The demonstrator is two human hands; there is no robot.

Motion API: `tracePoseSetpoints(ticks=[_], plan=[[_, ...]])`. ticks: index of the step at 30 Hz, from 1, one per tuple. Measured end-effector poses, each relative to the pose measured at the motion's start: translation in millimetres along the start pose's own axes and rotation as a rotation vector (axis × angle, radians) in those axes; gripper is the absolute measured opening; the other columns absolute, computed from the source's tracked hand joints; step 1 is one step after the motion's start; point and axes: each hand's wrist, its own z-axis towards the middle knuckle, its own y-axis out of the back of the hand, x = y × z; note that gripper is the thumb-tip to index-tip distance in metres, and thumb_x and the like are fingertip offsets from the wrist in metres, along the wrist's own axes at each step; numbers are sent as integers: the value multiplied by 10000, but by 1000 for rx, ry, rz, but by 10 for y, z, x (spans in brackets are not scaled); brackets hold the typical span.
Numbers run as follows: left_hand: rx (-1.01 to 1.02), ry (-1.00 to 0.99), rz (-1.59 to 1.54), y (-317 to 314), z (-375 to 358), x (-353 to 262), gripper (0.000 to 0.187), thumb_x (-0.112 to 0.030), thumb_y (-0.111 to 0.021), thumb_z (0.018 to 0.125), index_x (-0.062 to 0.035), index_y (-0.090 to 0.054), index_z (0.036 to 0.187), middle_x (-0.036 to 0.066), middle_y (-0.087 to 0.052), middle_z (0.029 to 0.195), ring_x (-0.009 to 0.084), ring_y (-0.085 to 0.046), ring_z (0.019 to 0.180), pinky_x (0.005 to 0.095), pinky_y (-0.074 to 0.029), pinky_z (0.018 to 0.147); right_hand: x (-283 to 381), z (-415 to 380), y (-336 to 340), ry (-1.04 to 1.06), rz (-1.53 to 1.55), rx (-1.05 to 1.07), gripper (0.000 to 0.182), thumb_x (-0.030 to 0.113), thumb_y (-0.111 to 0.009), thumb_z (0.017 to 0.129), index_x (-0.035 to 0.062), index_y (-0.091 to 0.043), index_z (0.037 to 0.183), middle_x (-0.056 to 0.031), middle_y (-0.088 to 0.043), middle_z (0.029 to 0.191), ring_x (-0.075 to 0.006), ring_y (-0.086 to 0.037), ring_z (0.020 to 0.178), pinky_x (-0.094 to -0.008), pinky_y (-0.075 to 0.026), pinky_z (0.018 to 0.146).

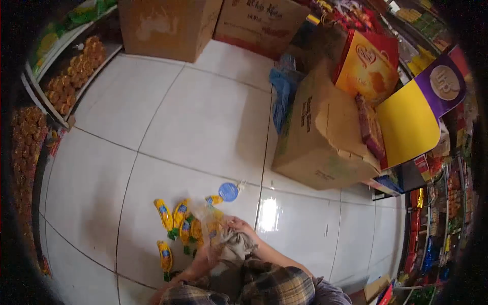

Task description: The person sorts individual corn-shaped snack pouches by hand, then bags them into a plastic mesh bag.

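Observation:
My left hand (202, 258) is closed round the lower side of a clear plastic jar (209, 216), which tilts in front of my lap; its edges are blurred. With fingers bent, my right hand (242, 227) grips a grey cloth (238, 246) against the jar's side. Some yellow shows through or behind the plastic. Just left of the jar, several yellow packets with green ends (163, 215) lie on the floor, one of them (164, 256) nearer to me. A round blue lid (228, 191) lies flat beyond my hands, beside a small yellow piece (213, 200).
White floor tiles (203, 112) spread ahead. An open cardboard box (310, 132) stands at right, a blue plastic bag (282, 91) beside it. Two more cartons (168, 30) stand at the back. Shelves of packaged goods (432, 218) line the right; brown goods (76, 71) fill the left racks.

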Motion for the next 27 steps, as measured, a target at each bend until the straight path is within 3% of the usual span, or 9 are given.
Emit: tracePoseSetpoints(ticks=[1,9,12,14,16,17,20,22,27], plan=[[-39,287,-619,-33,-31,12,413,-236,-367,830,-28,-293,1179,93,-396,1122,190,-417,1001,335,-339,847,-16,41,64,14,-15,11,357,129,-497,761,-33,-393,1062,-94,-513,926,-149,-523,776,-227,-428,665],[165,202,-160,81,-120,-406,359,-281,-286,856,-2,-476,978,80,-521,931,188,-501,861,295,-397,719,271,-128,-170,-105,189,68,277,65,-443,778,-48,-424,1030,-93,-514,956,-145,-512,837,-253,-410,763],[-55,200,-257,100,-56,-454,336,-299,-284,858,-41,-492,806,41,-522,736,169,-505,675,258,-388,577,120,-228,-113,221,-78,118,263,51,-412,792,-38,-425,1040,-76,-515,946,-125,-504,848,-245,-401,772],[31,146,-866,107,-90,-571,333,-322,-297,853,-80,-432,667,-1,-408,564,136,-396,496,246,-319,466,218,-314,-181,99,372,406,261,51,-411,792,-19,-428,1043,-65,-505,951,-113,-492,865,-247,-391,787],[16,141,-664,7,-113,-764,335,-334,-306,849,-96,-395,631,-8,-302,522,130,-296,450,247,-268,441,515,-587,-647,193,-251,55,250,65,-433,786,6,-446,1028,-58,-495,956,-131,-488,869,-259,-394,790],[42,138,-663,8,-82,-744,330,-334,-311,847,-96,-402,638,-5,-311,525,132,-299,449,250,-270,438,563,-569,-640,493,-462,322,253,81,-456,774,18,-455,1019,-59,-488,971,-154,-484,881,-272,-394,793],[-234,413,-1124,-24,-136,-827,322,-321,-324,844,-83,-410,646,19,-368,559,157,-370,474,268,-316,441,184,-353,-208,57,316,233,269,121,-469,769,13,-453,1015,-59,-492,929,-170,-489,863,-274,-403,768],[485,-77,-894,-38,-259,-761,301,-264,-303,851,-43,-462,722,79,-438,584,216,-475,534,309,-391,445,323,-538,-550,339,-150,116,310,174,-469,765,9,-437,1026,-61,-489,913,-176,-491,839,-277,-412,738],[530,-178,-1089,-14,-129,-708,312,-289,-340,840,-31,-448,703,92,-449,650,238,-501,600,322,-420,532,616,-711,-859,-117,-208,-61,350,200,-476,758,-16,-436,1030,-98,-498,949,-187,-499,821,-287,-412,745]])
